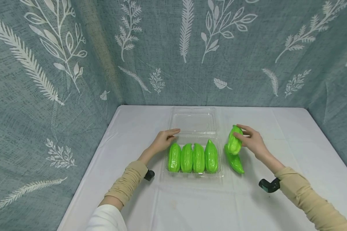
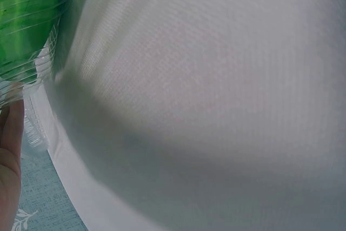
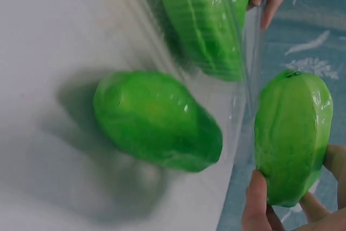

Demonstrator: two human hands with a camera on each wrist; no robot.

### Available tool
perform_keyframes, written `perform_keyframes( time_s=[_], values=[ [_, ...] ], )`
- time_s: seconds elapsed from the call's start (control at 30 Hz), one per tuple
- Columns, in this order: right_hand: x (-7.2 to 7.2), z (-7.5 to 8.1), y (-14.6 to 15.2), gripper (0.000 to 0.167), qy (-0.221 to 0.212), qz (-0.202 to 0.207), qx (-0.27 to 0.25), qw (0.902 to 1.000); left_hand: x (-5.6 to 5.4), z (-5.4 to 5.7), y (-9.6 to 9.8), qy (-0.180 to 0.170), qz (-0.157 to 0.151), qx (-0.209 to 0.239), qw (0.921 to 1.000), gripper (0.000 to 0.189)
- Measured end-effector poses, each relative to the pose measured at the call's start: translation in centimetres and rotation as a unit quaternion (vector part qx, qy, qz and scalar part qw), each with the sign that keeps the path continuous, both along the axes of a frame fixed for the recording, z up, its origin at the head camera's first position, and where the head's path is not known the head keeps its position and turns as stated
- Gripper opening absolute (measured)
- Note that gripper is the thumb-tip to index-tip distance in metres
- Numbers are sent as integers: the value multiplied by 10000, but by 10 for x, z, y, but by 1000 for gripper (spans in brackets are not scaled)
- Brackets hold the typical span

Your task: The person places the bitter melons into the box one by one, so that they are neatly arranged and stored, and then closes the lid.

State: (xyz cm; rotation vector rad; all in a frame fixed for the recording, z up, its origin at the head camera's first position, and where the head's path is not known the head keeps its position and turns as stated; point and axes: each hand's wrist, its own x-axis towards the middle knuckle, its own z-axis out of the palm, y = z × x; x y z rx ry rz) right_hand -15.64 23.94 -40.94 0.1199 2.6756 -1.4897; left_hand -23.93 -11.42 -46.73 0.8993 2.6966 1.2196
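Just right of the box (image 1: pixel 192 175), the right hand (image 1: pixel 253 142) pinches a fruit (image 1: pixel 235 141), grip parted to its width, above another fruit (image 1: pixel 236 164); the left hand (image 1: pixel 163 140), fingers nearly straight, touches the box.

Right hand (image 1: pixel 253 143) grips green fruit (image 1: pixel 235 141) (glossy) | left hand (image 1: pixel 161 140) at clear box (image 1: pixel 196 138)

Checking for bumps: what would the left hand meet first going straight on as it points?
Probably the clear container, whose edge the left hand overlaps in the head view, though depth is unclear.
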Motion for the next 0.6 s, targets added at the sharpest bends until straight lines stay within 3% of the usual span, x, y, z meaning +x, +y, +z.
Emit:
perform_keyframes(
  time_s=[0.6],
  values=[
    [3,4,-35,61,18,256,-395,9989,0,-2,0,-10,-12,53,10000,39]
  ],
)
